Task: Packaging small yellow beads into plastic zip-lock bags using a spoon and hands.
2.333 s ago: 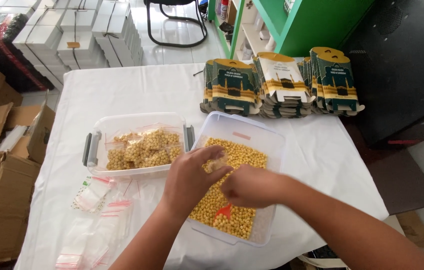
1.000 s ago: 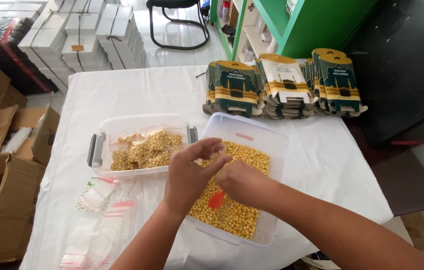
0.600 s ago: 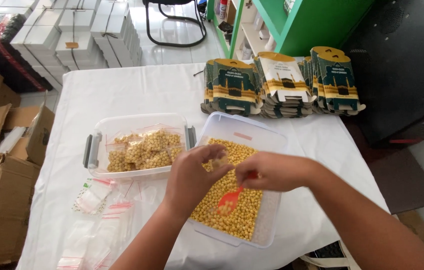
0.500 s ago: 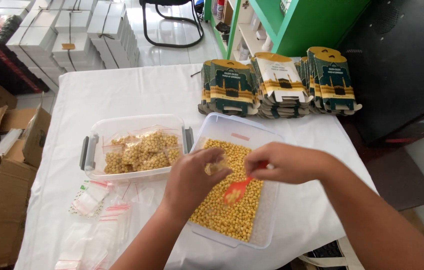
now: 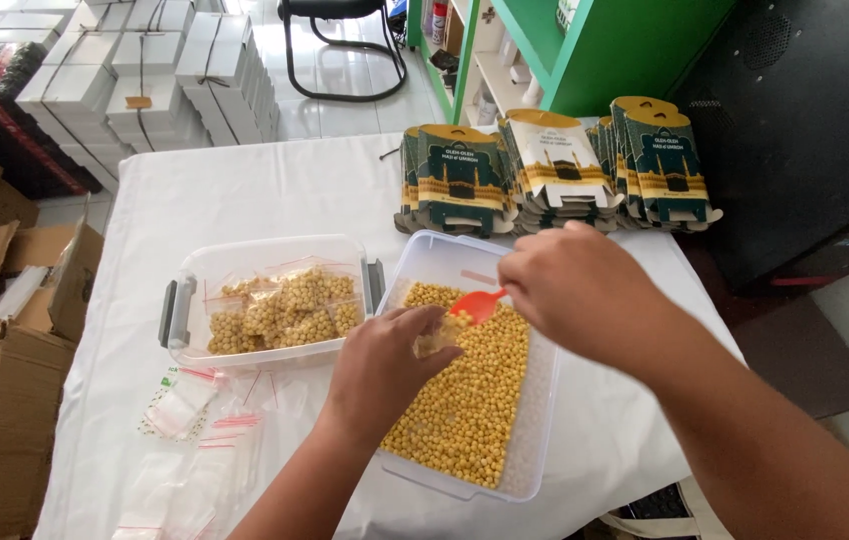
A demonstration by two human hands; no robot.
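Head view, left hand pinching seemingly a small clear bag, right hand gripping orange scoop over yellow beans

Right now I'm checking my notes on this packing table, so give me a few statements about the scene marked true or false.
1. The right hand holds a small red scoop over the tub of yellow chickpeas. True.
2. The left hand holds a small clear bag at the scoop. True.
3. The clip-lid container is full of loose chickpeas. False: it holds filled small bags.
4. The printed cardboard sleeves lie on the floor. False: they are stacked on the white tablecloth.
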